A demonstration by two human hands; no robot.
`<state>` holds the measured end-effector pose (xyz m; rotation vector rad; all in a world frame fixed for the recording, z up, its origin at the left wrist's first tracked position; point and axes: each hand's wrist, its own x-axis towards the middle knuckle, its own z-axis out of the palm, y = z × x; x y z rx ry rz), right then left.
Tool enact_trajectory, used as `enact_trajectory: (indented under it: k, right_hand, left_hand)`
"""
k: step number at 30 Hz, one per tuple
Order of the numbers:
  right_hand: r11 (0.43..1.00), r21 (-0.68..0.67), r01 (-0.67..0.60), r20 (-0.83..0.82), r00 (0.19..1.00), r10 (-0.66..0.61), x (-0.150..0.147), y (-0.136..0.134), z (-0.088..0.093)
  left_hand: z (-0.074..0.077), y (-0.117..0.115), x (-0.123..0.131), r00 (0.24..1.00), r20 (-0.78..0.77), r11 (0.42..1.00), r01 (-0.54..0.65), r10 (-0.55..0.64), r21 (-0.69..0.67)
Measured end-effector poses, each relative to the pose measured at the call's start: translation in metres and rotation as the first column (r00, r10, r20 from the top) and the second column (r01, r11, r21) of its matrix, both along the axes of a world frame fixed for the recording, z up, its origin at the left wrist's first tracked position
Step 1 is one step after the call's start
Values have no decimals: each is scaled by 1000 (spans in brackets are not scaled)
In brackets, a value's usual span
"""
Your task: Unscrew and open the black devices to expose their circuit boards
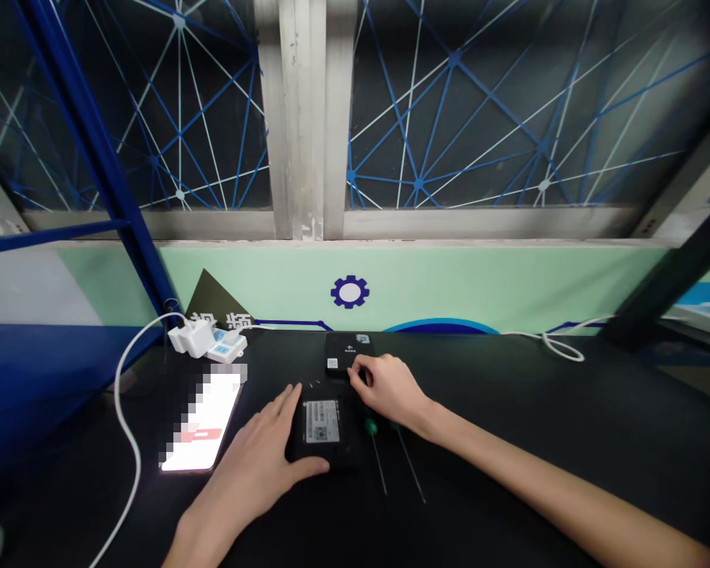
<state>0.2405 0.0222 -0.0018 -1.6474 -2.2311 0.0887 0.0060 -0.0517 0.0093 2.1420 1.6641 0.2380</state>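
Observation:
A black flat device with a white printed label [323, 421] lies on the black table [485, 505]. My left hand [266, 450] rests at its left edge, thumb and fingers spread apart. Behind it sits a smaller black box [348, 352] with small stickers. My right hand [389, 386] is at that box's front right corner, fingertips pinched together; anything between them is too small to make out. Two screwdrivers lie side by side under and in front of my right hand, one with a green handle [371, 427]. Tiny screws [315, 384] lie between the device and the box.
At the left lies a lit phone [204, 418]. Behind it are a white charger [194, 338] and power strip [227, 345], with a white cable [131, 442] curving forward. Another white cable [559, 347] runs along the green wall. Blue and dark frame posts stand at both sides.

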Motion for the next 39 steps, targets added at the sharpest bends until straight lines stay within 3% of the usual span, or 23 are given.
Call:
enact_trajectory:
  k: [3, 7, 10, 13, 16, 21, 24, 30, 35, 37, 39]
  right_hand:
    - [1000, -19, -3, 13, 1000, 3, 7, 3, 11]
    - [997, -29, 77, 196, 978, -70, 17, 4, 30]
    - [984, -113, 135, 324, 941, -92, 21, 1, 40]
    - [968, -219, 120, 354, 934, -36, 23, -2, 43]
    - [948, -311, 68, 285, 958, 25, 26, -1, 40]
    - [853, -520, -41, -88, 996, -6, 31, 4, 30]
    - [864, -499, -69, -141, 990, -3, 31, 4, 28]
    - [848, -528, -37, -15, 999, 35, 25, 0, 36]
    - [974, -214, 75, 210, 977, -29, 19, -2, 41]
    - [988, -146, 42, 196, 980, -13, 16, -5, 41]
    - [992, -102, -78, 147, 985, 93, 12, -9, 42]
  left_hand:
    - [-1, 1, 0, 1000, 0, 1000, -1, 1, 11]
    - [-2, 2, 0, 1000, 1, 1000, 1, -1, 15]
    - [1, 1, 1, 1000, 5, 1000, 2, -2, -1]
    - [4, 0, 2, 1000, 5, 1000, 1, -1, -8]
    - [5, -1, 3, 1000, -2, 1000, -5, 5, -18]
    - [6, 0, 3, 1000, -11, 1000, -9, 9, -28]
    - [6, -1, 3, 1000, -15, 1000, -1, 1, -27]
    - [4, -1, 1, 1000, 7, 1000, 3, -3, -26]
    - [3, 0, 1, 1000, -6, 1000, 16, -16, -11]
    - [2, 0, 0, 1000, -19, 1000, 22, -21, 2]
    - [0, 1, -2, 999, -36, 1000, 24, -24, 11]
